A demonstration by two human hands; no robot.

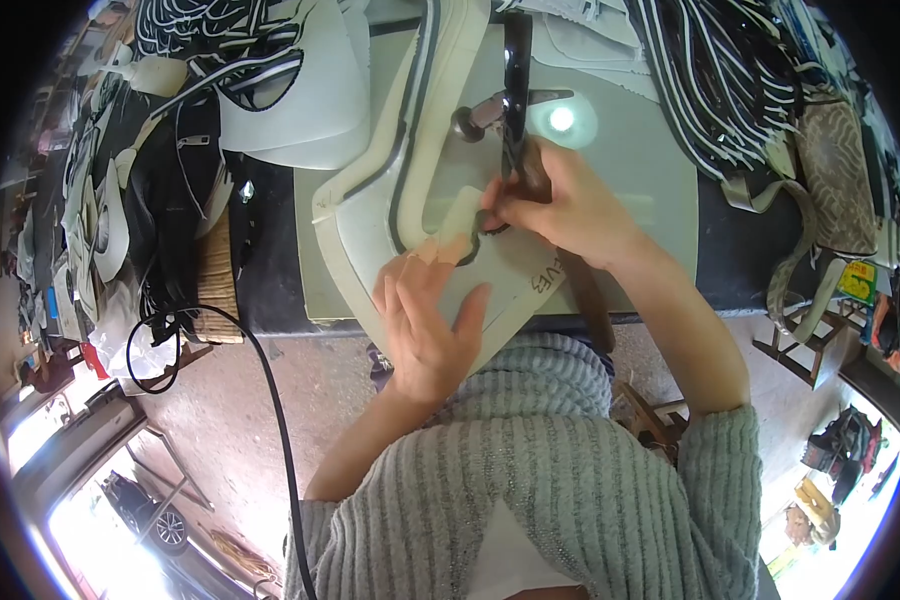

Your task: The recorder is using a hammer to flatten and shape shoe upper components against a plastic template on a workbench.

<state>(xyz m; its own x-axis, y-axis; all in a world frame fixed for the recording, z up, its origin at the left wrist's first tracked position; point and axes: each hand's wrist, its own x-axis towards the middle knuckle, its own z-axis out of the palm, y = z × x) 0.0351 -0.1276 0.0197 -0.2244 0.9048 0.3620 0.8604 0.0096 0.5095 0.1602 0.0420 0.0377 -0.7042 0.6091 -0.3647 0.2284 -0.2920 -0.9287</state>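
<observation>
My left hand [425, 325] lies on a pale, flat cut piece [370, 235], fingertips pressing near a curved corner and the thumb spread apart. A narrow dark strip [402, 190] follows the curved edge of this piece. My right hand [575, 210] is closed, its fingertips pinched low by the dark strip's end at the curve. A hammer [485, 112] is held in that same hand; its brown handle passes under the palm toward my lap. A shiny black bar [516, 75] stands over the hammer head and partly hides it. What the fingertips pinch is too small to tell.
A grey-green board [660, 215] lies on the dark table. White cut pieces [305, 115] and striped strips are heaped at the far left. More black-and-white strips [715, 85] hang at the far right, beside a patterned roll [838, 175]. A black cable [270, 385] runs down at my left.
</observation>
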